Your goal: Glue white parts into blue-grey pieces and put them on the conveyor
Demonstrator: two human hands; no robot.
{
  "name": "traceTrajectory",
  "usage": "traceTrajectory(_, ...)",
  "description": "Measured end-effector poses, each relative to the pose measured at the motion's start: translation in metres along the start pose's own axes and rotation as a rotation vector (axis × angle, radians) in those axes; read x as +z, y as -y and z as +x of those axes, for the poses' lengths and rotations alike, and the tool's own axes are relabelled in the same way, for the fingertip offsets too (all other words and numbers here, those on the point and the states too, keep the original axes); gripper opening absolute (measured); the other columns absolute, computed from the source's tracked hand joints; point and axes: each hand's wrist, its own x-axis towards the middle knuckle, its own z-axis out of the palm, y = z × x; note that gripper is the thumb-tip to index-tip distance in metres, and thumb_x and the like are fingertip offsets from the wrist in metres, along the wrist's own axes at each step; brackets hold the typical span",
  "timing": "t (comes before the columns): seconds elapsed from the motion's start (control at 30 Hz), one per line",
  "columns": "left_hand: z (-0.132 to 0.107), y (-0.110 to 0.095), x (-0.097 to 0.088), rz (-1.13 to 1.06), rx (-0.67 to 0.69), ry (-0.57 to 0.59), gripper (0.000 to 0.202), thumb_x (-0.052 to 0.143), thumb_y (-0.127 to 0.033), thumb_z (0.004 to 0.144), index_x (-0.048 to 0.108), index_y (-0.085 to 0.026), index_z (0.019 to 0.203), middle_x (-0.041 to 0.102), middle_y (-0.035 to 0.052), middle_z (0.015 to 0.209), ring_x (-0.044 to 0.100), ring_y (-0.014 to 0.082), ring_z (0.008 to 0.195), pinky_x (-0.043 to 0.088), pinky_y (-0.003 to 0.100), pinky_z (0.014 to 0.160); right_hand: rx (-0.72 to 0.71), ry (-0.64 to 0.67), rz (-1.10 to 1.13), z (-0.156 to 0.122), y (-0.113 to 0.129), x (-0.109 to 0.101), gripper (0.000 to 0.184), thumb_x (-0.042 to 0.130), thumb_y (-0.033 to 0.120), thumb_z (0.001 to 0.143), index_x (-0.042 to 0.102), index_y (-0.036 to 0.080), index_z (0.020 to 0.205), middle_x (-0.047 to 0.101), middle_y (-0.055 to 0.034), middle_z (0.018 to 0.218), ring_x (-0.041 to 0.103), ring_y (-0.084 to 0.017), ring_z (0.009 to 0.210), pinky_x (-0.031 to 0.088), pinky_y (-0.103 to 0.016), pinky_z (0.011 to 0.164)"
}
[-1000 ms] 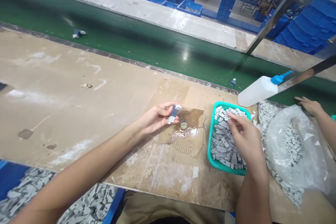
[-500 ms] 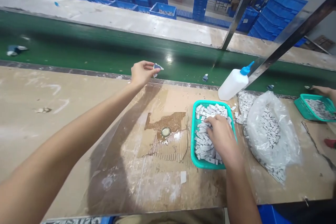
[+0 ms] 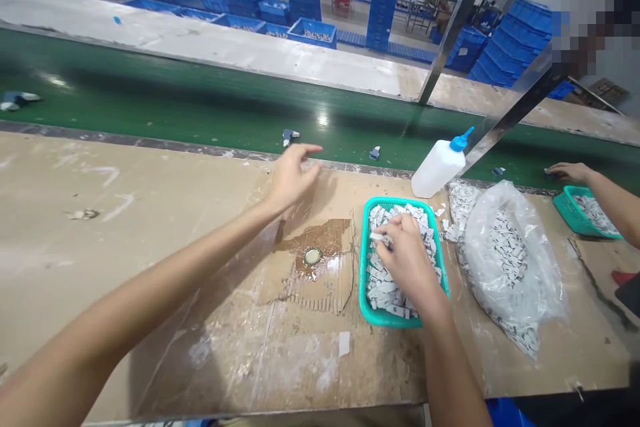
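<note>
- Left hand [image 3: 293, 180] open and empty.
- Right hand [image 3: 407, 257] pinching a pale piece [image 3: 379, 237] in the heaped teal basket [image 3: 395, 200], lower centre.
- Risk: a knock could spill pieces onto the wet cardboard [image 3: 320, 280].

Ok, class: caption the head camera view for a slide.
Right hand in a teal basket of grey pieces, left hand raised over the workbench beside a green conveyor belt.

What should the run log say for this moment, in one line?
left hand: open, empty, raised | right hand: in teal basket, among grey parts | nearby: white bottle, plastic bag
</note>
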Motion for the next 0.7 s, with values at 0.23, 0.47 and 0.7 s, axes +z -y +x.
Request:
traceTrajectory(0.23,-0.103,-0.065,0.000,-0.669,-0.355,0.561,0.035,0.081,-0.031,0.074,0.073,-0.018,0.105,0.076,0.0079,0.096,0.071,0.0198,0.086,0.056,0.034,0.086,0.158,0.040,0.884,-0.007,0.025,-0.011,0.033,0.072,0.034,0.078,0.064,0.021,0.107,0.071,0.0000,0.078,0.072,-0.017,0.074,0.060,-0.031,0.073)
traceTrajectory(0.47,-0.110,-0.058,-0.008,-0.617,-0.337,0.493,0.026,0.081,-0.030,0.072,0.078,-0.018,0.095,0.078,0.0072,0.098,0.074,0.0214,0.090,0.057,0.032,0.086,0.107,0.064,0.830,-0.013,0.040,0.001,0.026,0.071,0.035,0.082,0.073,0.020,0.103,0.078,-0.0061,0.091,0.075,-0.021,0.087,0.062,-0.035,0.083)
traceTrajectory(0.7,-0.109,-0.047,-0.030,-0.356,-0.150,0.498,0.019,0.075,-0.018,0.073,0.070,-0.015,0.091,0.075,0.0051,0.080,0.070,0.0175,0.073,0.054,0.025,0.067,0.033,0.141,0.596,-0.008,0.053,0.012,0.018,0.069,0.037,0.082,0.070,0.019,0.087,0.078,-0.0065,0.085,0.075,-0.022,0.080,0.061,-0.034,0.076)
